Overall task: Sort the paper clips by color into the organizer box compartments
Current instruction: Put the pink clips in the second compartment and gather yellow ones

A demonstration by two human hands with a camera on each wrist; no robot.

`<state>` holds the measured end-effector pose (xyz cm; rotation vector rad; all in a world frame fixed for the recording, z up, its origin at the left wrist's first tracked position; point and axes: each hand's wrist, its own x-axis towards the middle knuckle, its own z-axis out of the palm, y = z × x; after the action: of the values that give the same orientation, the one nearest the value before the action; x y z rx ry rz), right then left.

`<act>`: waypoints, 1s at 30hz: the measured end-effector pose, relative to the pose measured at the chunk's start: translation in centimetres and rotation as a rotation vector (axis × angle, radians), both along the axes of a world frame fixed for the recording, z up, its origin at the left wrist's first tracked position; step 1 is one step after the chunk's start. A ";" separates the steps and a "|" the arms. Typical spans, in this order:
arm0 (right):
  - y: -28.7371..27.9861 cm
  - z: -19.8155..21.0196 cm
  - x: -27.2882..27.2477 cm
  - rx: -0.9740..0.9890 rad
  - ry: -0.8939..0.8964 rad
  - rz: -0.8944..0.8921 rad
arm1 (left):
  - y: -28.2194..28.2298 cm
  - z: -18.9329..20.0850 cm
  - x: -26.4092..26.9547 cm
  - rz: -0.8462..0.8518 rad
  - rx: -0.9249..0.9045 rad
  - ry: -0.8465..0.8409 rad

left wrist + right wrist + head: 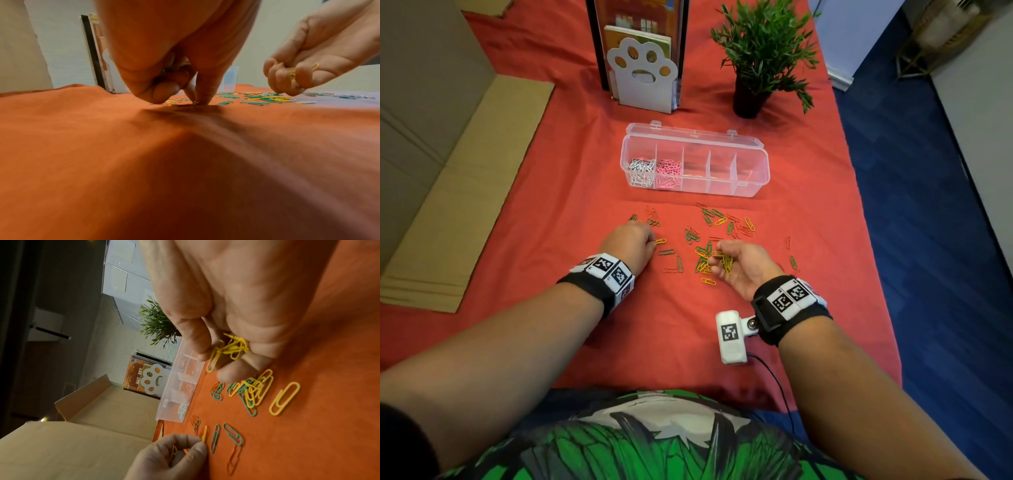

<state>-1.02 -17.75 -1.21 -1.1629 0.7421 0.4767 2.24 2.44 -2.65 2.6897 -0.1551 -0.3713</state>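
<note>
The clear organizer box [722, 187] stands open on the red cloth, with white clips [642, 169] in its leftmost compartment and pink clips [668, 171] in the one beside it. Several green, yellow and red loose clips [709, 219] lie scattered in front of it. My right hand [722, 261] hovers palm-up over the pile, fingers curled round a bunch of yellow clips [232, 345]. My left hand [650, 240] is down on the cloth to the left. It has a yellow clip [173, 452] tucked in its curled fingers, and its fingertips [202, 99] pinch at another yellow clip [204, 434].
A white paw-shaped book holder [643, 75] and a potted plant [760, 58] stand behind the box. Flattened cardboard [465, 192] lies on the left. The table's right edge drops to blue floor [928, 205]. A white wrist camera [731, 337] hangs by my right wrist.
</note>
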 end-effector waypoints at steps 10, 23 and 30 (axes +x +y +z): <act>1.5 -2.3 -0.8 -1.210 -0.175 0.833 | -0.1 2.0 0.3 0.568 -0.980 0.558; -0.9 -0.9 0.5 -0.746 -0.164 0.471 | -2.9 0.4 -1.2 0.328 -0.678 0.416; -1.1 -0.6 -0.6 -0.348 -0.017 0.236 | -4.4 -0.2 -1.5 -0.270 -0.061 0.021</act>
<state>-1.66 -18.86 -1.79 -1.5892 0.6928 0.5470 0.69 -1.97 -2.87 2.6077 -0.5183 -0.4673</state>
